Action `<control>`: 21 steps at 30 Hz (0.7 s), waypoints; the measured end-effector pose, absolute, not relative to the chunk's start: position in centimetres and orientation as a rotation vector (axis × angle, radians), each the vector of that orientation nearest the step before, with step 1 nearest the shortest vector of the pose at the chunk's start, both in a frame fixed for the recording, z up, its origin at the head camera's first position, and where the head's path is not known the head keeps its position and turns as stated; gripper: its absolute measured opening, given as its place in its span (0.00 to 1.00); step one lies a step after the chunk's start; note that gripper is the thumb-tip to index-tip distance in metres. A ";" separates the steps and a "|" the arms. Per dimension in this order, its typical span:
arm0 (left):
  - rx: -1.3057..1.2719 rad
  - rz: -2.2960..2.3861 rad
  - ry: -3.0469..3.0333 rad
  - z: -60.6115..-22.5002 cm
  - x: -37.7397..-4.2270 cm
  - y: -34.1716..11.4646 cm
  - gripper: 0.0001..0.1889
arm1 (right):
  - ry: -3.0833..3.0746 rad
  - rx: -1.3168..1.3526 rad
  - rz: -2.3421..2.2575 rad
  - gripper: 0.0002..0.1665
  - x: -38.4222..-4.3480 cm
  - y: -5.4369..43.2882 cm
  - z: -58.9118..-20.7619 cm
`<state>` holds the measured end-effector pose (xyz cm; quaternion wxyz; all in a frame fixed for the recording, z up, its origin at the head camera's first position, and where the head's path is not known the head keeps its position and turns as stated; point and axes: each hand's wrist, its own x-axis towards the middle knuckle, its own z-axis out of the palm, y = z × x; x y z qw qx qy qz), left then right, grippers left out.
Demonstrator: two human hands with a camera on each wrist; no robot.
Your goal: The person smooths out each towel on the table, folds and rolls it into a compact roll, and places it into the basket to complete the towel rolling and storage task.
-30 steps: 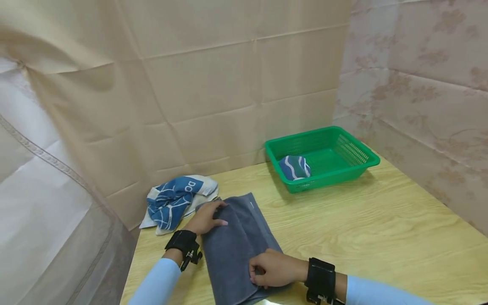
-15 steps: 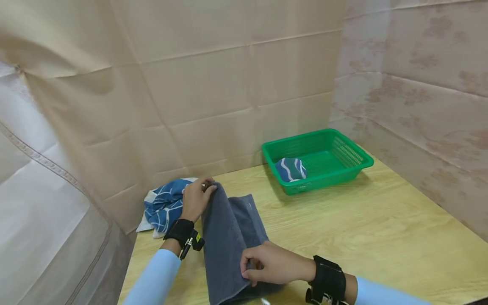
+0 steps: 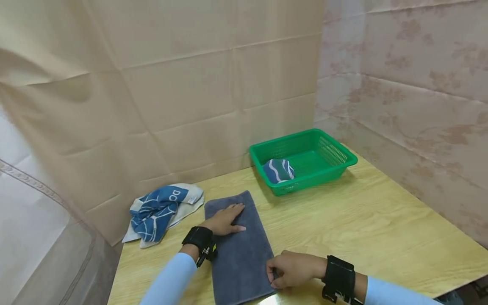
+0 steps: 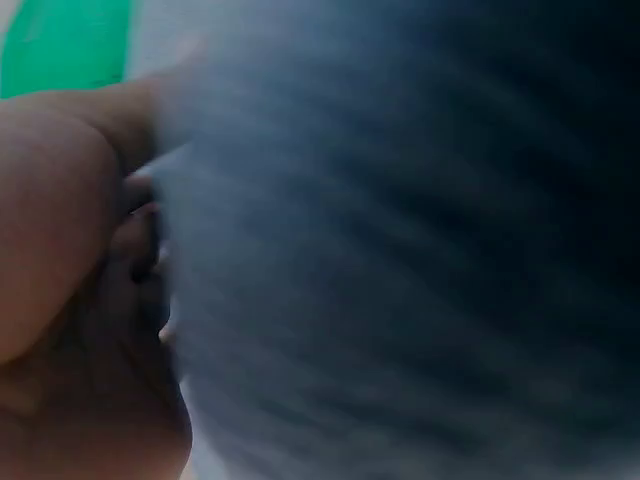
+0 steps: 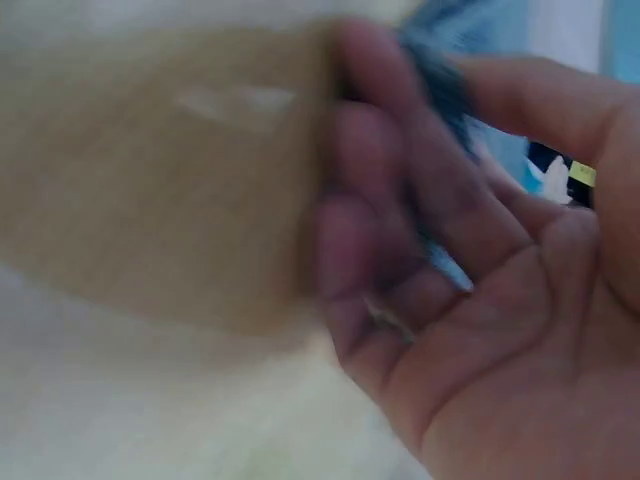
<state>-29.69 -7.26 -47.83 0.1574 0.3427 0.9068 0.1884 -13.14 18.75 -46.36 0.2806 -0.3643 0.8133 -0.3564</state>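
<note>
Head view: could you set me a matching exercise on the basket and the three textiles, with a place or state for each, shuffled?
1. gray towel
2. blue-and-white towel
3. green basket
4. wavy-striped cloth

A. crumpled, with printed letters showing
B. resting inside another listed item
C. lying mostly flat, one plain colour
D. open-topped, with perforated walls

Pairs: 1-C, 2-A, 3-D, 4-B

I see a flat grey towel (image 3: 240,271), a crumpled blue-and-white cloth (image 3: 162,212) left, a rectangular green plastic basket (image 3: 310,179) behind right.
</note>
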 end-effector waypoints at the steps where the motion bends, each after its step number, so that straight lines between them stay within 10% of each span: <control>1: 0.988 0.495 2.582 -48.2 -29.5 -7.5 0.44 | 2.166 -0.965 -0.951 0.05 -13.2 18.7 -46.7; 21: 0.760 0.661 3.142 -50.7 -28.6 -12.2 0.21 | 2.941 -0.580 -1.106 0.08 -27.3 12.1 -48.4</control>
